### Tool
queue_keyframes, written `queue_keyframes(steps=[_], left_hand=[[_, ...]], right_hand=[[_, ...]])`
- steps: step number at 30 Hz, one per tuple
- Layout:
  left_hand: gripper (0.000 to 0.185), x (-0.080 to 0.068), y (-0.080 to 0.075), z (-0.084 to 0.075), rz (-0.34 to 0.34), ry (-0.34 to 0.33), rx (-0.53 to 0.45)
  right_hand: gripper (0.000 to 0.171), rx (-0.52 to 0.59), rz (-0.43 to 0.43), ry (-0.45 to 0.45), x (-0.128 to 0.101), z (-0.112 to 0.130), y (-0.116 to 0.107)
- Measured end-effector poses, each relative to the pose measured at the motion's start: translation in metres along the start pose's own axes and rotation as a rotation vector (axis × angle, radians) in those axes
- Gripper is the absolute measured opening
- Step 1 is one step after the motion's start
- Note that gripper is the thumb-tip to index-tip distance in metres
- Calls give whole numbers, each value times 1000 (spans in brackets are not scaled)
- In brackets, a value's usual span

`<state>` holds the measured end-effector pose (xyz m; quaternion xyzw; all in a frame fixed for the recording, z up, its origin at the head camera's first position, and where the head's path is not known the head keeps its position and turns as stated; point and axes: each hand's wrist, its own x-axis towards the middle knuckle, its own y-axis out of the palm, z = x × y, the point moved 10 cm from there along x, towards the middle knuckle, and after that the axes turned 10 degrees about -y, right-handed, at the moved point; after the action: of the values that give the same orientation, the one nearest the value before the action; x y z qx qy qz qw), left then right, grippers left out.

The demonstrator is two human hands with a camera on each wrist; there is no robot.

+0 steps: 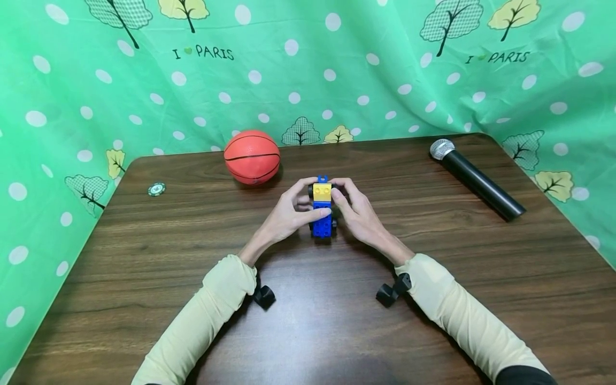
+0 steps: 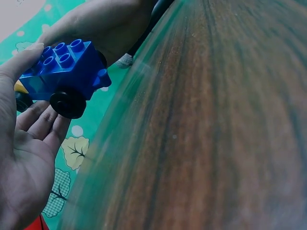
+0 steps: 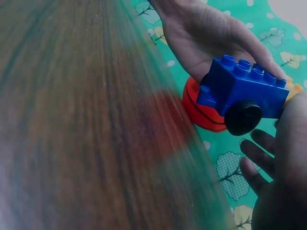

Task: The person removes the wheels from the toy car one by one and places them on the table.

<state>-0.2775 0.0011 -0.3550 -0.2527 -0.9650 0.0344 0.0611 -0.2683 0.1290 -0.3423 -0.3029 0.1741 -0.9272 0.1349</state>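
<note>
Head: forearms in crinkled pale sleeves (image 1: 223,289) angle inward; left hand (image 1: 284,216) and right hand (image 1: 360,216) both clamped on the toy vehicle (image 1: 322,229), between them over mid-table. Left thumb across blue studs; right thumb and index at the yellow block (image 1: 322,192).

Left wrist: palm turned up, fingers beneath; glossy boxy body, round black wheel (image 2: 68,103).

Right wrist: other fingers loosely bent, apart; lined red ball (image 3: 204,112) behind; wood-grain table (image 3: 72,120), blurred.
</note>
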Motion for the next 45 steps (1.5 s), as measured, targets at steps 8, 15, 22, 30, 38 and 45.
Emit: queue_keyframes(steps=[8,15,22,30,38,45], left_hand=[[59,-1,1,-2,1,4,0],[59,-2,2,-4,3,11,-10],[59,-3,1,-5,-12,13,2],[58,-3,0,-7,-8,24,15],[60,-4,0,-5,-5,14,20],[60,-4,0,-4,-4,2,31]], right_hand=[[38,-15,-4,-11,1,-1,-1],[42,-3,-3,-26,2,-2,-1],[37,-38,-11,-59,4,3,1],[28,-111,-47,-161,4,11,-2],[26,-121,-47,-190,5,13,0],[29,-198,-32,-240,3,16,0]])
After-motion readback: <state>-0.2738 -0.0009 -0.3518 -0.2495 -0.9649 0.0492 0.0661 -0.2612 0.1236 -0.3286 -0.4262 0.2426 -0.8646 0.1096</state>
